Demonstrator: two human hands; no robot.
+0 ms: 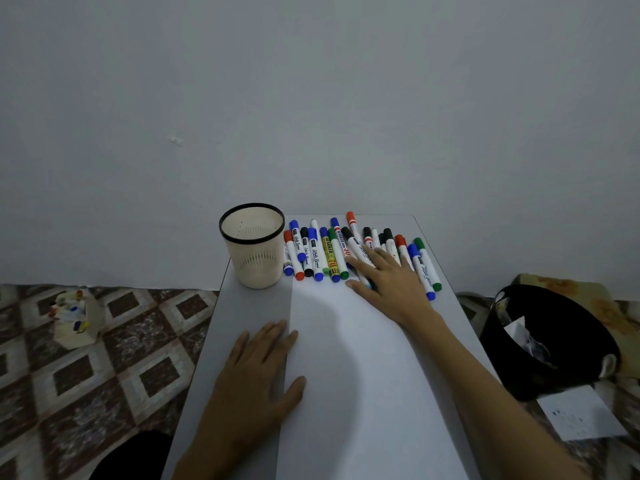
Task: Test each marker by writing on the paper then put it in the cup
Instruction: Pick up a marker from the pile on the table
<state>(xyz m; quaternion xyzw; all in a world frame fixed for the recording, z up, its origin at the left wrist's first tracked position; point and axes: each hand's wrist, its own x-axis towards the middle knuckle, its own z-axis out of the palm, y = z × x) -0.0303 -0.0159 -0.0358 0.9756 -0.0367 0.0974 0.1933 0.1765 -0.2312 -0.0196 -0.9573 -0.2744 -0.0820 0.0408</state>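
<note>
A row of several capped markers (332,254) with blue, red, black and green caps lies across the far end of the grey table (242,306). To their left stands a cream mesh cup (254,245) with a black rim, upright and with nothing visible inside. A white sheet of paper (363,358) covers the table's middle and right. My right hand (388,282) reaches over the markers with fingers straight, lying on a black-capped marker (356,252). My left hand (256,372) lies flat on the paper's left edge.
A black bin (550,344) with crumpled paper stands on the floor at the right, a scribbled sheet (581,417) beside it. On the patterned floor at the left sits another cream holder (78,318) with markers in it. A wall rises behind the table.
</note>
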